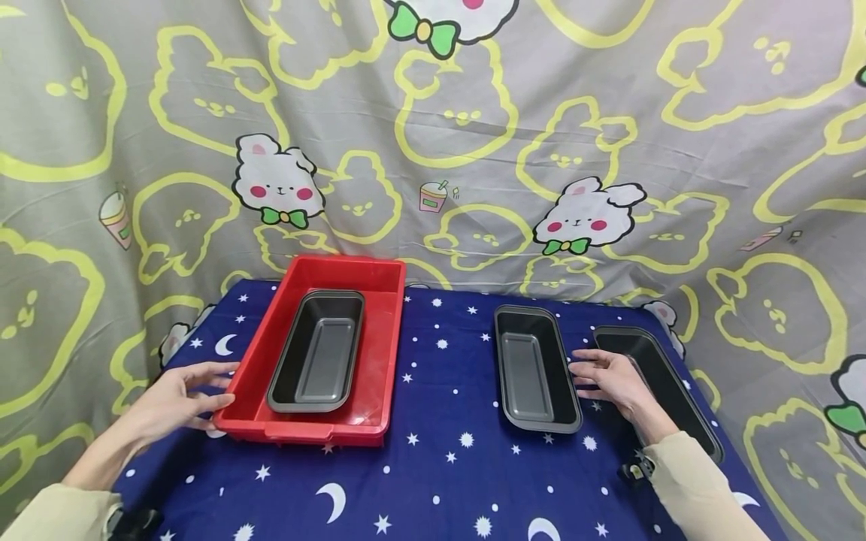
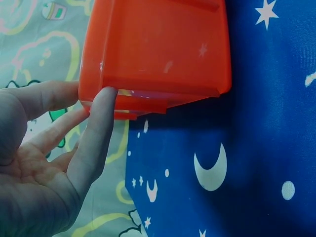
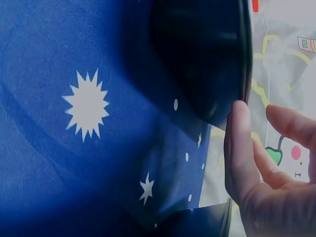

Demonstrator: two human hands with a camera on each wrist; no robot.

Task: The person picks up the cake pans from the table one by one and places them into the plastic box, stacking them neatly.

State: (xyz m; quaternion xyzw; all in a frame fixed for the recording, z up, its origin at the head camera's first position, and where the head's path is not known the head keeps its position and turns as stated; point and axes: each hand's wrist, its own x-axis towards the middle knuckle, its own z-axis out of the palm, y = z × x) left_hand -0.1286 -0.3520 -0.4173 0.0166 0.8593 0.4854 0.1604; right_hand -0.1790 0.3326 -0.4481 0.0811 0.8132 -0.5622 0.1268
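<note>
My left hand is at the near left corner of a red plastic tray, its fingertips touching the rim. In the left wrist view the fingers reach up to the tray's edge without wrapping it. Inside the tray lies a dark grey loaf pan. At the right side of a second loaf pan, my right hand has its fingers stretched out. One fingertip meets that pan's rim in the right wrist view. Both pans show bare insides.
A third dark loaf pan lies at the far right, partly hidden behind my right hand and forearm. Everything stands on a dark blue cloth with white stars and moons. A grey curtain with cartoon rabbits hangs behind and at both sides.
</note>
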